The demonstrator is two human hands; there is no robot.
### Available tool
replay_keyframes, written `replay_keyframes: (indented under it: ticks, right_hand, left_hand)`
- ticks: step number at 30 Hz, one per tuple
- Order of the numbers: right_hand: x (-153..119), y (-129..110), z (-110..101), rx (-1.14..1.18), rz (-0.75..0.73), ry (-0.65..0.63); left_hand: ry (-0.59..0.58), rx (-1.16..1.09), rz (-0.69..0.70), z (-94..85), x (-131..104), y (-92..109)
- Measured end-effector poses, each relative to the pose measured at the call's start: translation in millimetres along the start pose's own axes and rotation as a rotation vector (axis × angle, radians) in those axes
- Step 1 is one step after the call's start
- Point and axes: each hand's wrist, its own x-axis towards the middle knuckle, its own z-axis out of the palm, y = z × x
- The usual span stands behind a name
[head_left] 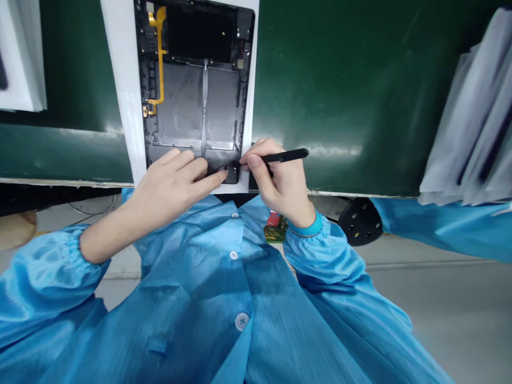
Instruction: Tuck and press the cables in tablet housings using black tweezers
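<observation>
Far left: stack of white sheets (24,58) on the bench, well apart from the work. White backing sheet (125,69) next, lying under the opened tablet housing (188,101), which sits flat at the near bench edge, directly before the wearer. Orange flex cable (160,74) runs down its left side; best given a wide berth by wrist and fingers.

Left hand (172,178): fingers loosely spread over the near end of the housing, gripping nothing visible; index reaches out, tip at the small black module (231,175) in the near right corner. Judgement: light, even pressure there should steady the part. Grey ribbon (205,101) passes just beyond the fingers; avoid leaning on it.

Right hand (282,181): thumb and index pinched closed around a black pen-like tool (288,155), held low and slanting. Working tip too small to make out; contact cannot be told. Advisable: short, controlled strokes, directed clear of the left fingertip.

Green bench surface (340,80) beyond, then grey-white sleeves (468,117) at far right, well apart.
</observation>
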Motion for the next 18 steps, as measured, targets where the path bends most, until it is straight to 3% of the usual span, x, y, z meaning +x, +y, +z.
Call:
replay_keyframes:
  ticks: [6,18]
  right_hand:
    - [-1.1,1.9,1.7,0.067,0.009,0.053]
    - [1.8,-0.1,0.7,-0.071,-0.027,-0.017]
  left_hand:
    - [-0.027,-0.013,0.029,-3.8,3.6,-1.9]
    - [-0.043,-0.030,0.019,-6.2,5.2,-1.6]
